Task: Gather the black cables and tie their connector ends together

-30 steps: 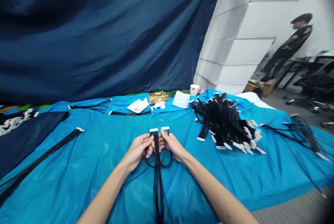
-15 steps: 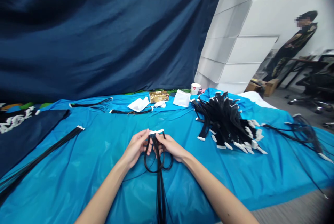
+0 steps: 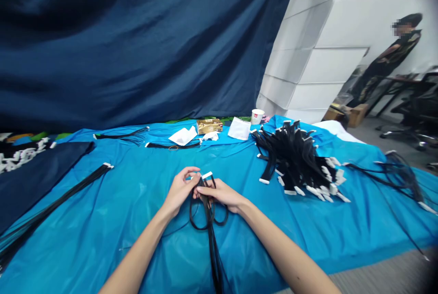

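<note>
In the head view, a black cable bundle (image 3: 212,248) with white end connectors hangs between my hands, its tail running toward me. Two loops curl out beside it. My left hand (image 3: 182,189) pinches the bundle's upper left end, its fingertips partly covering one connector. My right hand (image 3: 221,193) is closed around the cables just below the white connector (image 3: 207,175), its thumb lying across them. The fingers hide how the cables cross there.
To the right lies a large pile of black cables (image 3: 294,157) with white connectors. More cables (image 3: 82,184) lie at the left. Behind are a tissue box (image 3: 210,126), white packets (image 3: 239,128) and a paper cup (image 3: 257,116). A person (image 3: 393,56) stands at the far right.
My right thumb and fingers have moved down from the connectors onto the cables. The left connector is now mostly covered by my left fingertips, and the right one sits tilted.
</note>
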{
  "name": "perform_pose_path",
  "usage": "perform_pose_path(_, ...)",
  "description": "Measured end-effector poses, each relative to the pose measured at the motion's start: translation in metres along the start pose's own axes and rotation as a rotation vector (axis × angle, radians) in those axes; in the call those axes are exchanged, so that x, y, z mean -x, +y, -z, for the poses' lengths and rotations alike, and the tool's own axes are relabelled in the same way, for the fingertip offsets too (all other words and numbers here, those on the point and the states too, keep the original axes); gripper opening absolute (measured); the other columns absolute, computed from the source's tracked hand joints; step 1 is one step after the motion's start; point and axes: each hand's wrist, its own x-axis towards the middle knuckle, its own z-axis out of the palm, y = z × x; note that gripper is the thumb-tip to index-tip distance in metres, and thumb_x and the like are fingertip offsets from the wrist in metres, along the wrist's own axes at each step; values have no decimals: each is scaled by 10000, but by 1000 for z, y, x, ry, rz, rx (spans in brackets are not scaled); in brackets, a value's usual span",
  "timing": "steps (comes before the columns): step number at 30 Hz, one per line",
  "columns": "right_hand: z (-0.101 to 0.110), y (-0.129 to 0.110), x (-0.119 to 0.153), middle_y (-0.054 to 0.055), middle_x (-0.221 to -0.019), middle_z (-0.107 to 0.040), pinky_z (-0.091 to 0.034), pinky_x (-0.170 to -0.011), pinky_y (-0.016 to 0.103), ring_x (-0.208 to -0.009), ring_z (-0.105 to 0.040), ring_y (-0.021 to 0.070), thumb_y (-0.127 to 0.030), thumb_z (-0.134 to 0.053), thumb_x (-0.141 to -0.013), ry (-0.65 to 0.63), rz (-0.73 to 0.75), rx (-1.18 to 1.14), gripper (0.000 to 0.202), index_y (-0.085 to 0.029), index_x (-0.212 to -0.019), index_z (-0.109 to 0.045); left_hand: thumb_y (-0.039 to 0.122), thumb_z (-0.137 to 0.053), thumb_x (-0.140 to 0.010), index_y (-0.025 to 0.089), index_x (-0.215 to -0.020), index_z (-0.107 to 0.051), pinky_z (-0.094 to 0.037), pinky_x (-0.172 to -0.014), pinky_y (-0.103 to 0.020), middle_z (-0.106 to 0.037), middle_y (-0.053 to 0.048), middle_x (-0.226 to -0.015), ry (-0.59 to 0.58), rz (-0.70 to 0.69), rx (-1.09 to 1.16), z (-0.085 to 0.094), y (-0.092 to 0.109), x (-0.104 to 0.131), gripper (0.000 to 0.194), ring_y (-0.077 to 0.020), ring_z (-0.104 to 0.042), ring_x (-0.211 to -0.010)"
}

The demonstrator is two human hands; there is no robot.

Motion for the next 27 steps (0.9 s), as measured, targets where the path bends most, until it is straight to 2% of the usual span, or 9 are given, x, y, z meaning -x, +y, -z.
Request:
perform_pose_path(2, 1, 2, -2, -4, -611, -538, -358, -451, 174, -493, -454, 69, -406, -600, -665, 149, -8, -35, 291, -122, -727, -594, 395, -510, -718, 172, -949, -513, -455, -575, -256, -539, -42, -863, 163, -169, -191, -3, 0, 1, 321, -135, -557, -685)
perform_pose_path(4, 3, 3, -5, -31, -539, -497, -345, -441, 177, -458, -430, 64, -406, -620, -638, 283, -1, -86, 283, -131, -688, -576, 361, -528, -710, 182, -849, -548, -432, -714, -306, -532, -55, -919, 256, -363, -422, -6, 3, 5, 227, -175, -513, -860)
perform_pose_path(7, 9, 4, -8, -30, -539, -508, -349, -460, 188, -466, -446, 69, -417, -629, -616, 393, 35, -162, 299, -131, -686, -577, 335, -524, -718, 187, -692, -535, -387, -772, -336, -551, -35, -781, 74, -523, -630, -12, 7, 13, 150, -170, -492, -809)
perform_pose_path(9, 12, 3, -9, -21, -550, -520, -354, -471, 194, -478, -460, 74, -431, -623, -612, 442, 46, -179, 323, -126, -713, -593, 341, -539, -703, 188, -655, -515, -374, -778, -340, -557, -22, -729, -73, -527, -675, -17, 7, 17, 162, -165, -494, -766)
perform_pose_path(12, 17, 3, -10, -22, -537, -512, -354, -471, 194, -474, -455, 72, -433, -617, -614, 502, 47, -166, 332, -121, -727, -604, 311, -543, -693, 191, -651, -513, -350, -802, -349, -569, -13, -718, -140, -489, -696, -22, 3, 20, 130, -167, -504, -757)
perform_pose_path(16, 20, 4, -11, 1, -586, -549, -401, -532, 211, -546, -511, 97, -411, -617, -623, 508, 61, -215, 298, -125, -692, -573, 268, -490, -731, 209, -750, -551, -384, -694, -283, -584, -9, -674, -151, -403, -578, -22, -3, 17, 87, -155, -528, -673)
perform_pose_path(20, 19, 5, -12, 10, -632, -564, -427, -549, 225, -553, -537, 102, -460, -597, -646, 451, 64, -272, 338, -137, -729, -542, 287, -474, -753, 222, -890, -553, -406, -650, -250, -596, -16, -726, -76, -371, -398, -16, 1, 14, 171, -149, -546, -660)
perform_pose_path(24, 17, 5, -11, 11, -621, -553, -436, -520, 249, -499, -541, 107, -571, -482, -696, 346, 50, -259, 447, -140, -808, -524, 243, -444, -778, 228, -831, -617, -400, -698, -262, -589, -46, -810, -4, -562, -493, 0, 4, 11, 181, -160, -532, -755)
perform_pose_path(27, 15, 6, -11, 11, -617, -544, -438, -517, 248, -491, -547, 106, -606, -433, -704, 285, 69, -233, 503, -132, -849, -520, 212, -453, -773, 257, -872, -647, -381, -710, -287, -566, -62, -802, 241, -721, -751, 15, -3, 8, 222, -171, -501, -764)
